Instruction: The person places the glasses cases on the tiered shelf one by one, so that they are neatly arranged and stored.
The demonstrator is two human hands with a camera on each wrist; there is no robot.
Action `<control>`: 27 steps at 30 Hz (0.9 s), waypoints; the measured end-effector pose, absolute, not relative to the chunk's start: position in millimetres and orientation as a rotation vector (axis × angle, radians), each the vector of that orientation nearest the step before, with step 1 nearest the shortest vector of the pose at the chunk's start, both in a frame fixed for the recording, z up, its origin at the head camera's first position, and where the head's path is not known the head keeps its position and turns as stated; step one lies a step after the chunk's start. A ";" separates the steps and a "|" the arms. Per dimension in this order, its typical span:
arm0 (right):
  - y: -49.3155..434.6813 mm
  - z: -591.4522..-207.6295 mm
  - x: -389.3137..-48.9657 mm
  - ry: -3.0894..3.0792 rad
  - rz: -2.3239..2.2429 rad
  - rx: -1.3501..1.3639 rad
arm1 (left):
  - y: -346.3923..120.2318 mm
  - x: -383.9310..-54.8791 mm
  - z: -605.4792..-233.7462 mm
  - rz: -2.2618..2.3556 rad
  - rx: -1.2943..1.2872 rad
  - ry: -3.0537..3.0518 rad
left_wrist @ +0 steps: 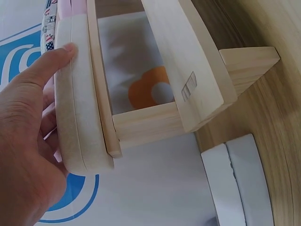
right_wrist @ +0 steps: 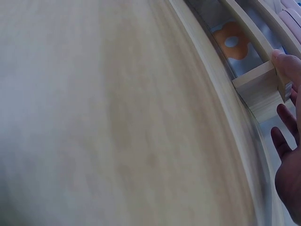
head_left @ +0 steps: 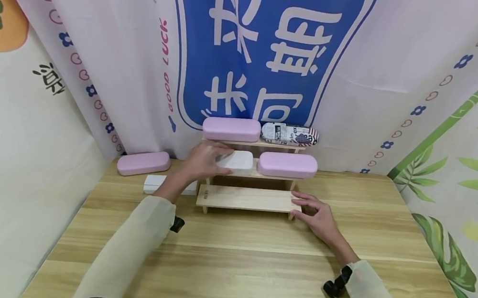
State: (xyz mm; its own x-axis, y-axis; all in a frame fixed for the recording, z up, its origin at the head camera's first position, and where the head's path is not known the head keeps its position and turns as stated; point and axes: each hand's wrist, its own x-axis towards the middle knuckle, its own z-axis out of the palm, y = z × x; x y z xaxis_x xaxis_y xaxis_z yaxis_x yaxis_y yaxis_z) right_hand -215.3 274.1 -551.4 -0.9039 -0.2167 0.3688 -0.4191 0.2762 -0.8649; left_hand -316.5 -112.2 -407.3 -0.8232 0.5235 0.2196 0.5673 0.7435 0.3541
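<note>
Wood-grain table [head_left: 228,263], printed curtain [head_left: 377,109] behind; a three-step wooden stand [head_left: 243,199] at the table's back.

White case [head_left: 240,162]: middle step, left end, just beside a pink case [head_left: 288,165]. Left hand [head_left: 207,159]: partly closed round it, thumb at the front, fingers at the back. Right hand [head_left: 316,216]: thumb and fingers partly closed on the lowest step's right end, apparently steadying.

Risks, my judgement:
1. White case slightly overhangs the step's left end; a nudge leftward on release could tip it off.
2. Overcorrecting rightward would shove the pink case along.
3. A hard right-hand push could shift the stand and topple the patterned case [head_left: 290,134] above.
4. Left forearm [head_left: 125,248] crosses close to the white box [head_left: 155,184]; withdrawing low might knock it.
</note>
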 end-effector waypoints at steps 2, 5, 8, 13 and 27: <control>273.8 -552.2 -215.3 -2.366 1.678 0.589 | -110.4 -315.8 -406.9 -0.622 -0.890 -2.833; 272.2 -552.4 -214.5 -2.375 1.660 0.581 | -108.1 -314.8 -407.1 -0.621 -0.889 -2.832; 269.4 -548.0 -211.6 -2.375 1.658 0.574 | -106.4 -314.6 -408.0 -0.623 -0.893 -2.831; 263.2 -528.6 -201.3 -2.375 1.659 0.582 | -103.8 -315.3 -409.4 -0.621 -0.900 -2.834; 259.7 -521.7 -199.4 -2.362 1.575 0.608 | -97.8 -314.2 -408.7 -0.632 -0.913 -2.816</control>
